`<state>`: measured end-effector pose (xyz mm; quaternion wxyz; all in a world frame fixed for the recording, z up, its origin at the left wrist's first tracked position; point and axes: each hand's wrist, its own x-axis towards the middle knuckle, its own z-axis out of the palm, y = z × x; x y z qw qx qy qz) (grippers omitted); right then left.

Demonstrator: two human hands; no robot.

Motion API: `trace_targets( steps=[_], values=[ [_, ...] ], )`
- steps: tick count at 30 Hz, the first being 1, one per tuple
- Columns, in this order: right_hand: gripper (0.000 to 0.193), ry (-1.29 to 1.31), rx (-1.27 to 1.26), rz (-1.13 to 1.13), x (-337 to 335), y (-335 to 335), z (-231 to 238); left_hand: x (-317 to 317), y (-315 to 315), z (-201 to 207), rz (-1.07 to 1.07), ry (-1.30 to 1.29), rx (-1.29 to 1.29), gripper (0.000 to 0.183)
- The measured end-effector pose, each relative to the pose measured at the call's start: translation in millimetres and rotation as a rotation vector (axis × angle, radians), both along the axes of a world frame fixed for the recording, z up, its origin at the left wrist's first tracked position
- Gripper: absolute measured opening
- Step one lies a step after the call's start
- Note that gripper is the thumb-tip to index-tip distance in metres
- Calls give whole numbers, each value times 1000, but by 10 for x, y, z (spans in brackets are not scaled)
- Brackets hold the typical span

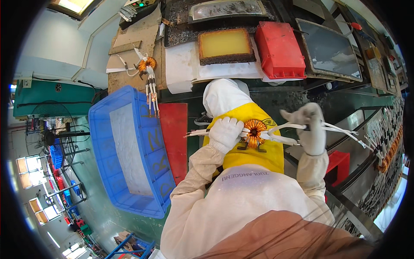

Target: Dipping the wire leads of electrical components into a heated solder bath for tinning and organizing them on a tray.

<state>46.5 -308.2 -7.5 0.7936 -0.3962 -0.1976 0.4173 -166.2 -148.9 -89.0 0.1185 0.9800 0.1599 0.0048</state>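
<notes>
Over my lap and yellow apron (267, 157) I have a ring-shaped coil (254, 133) wound with copper wire, white-sleeved leads coming off both sides. My gloved left hand (226, 133) is closed around the leads on the coil's left side, and their ends stick out past the fist. On the other side, my gloved right hand (311, 129) is raised, fingers curled on the long white leads (286, 126) that run to the right. Another copper coil (147, 64) lies on the bench's left part, its leads hanging over the edge.
A rectangular dark-rimmed pan with a yellowish surface (226, 42) sits on the bench beside a red plastic bin (280, 49). To my left stands a blue crate (161, 146). Coils with white leads (390, 149) line a rack at right. A fan (49, 137) stands far left.
</notes>
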Motion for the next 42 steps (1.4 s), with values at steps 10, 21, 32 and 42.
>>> trace_targets(
  steps=[10,21,32,42],
  values=[
    [17,-238,-885,-181,794,-1066,-1470,4,26,-42,-36,-33,6,31],
    [46,-41,-829,-16,537,-1256,-1043,-32,70,-32,-50,-170,27,31],
    [51,-563,-515,-25,377,-699,-85,233,224,413,18,-407,415,14],
    [55,-1079,-578,232,-383,342,-349,121,173,485,-33,-426,423,32]
  ],
)
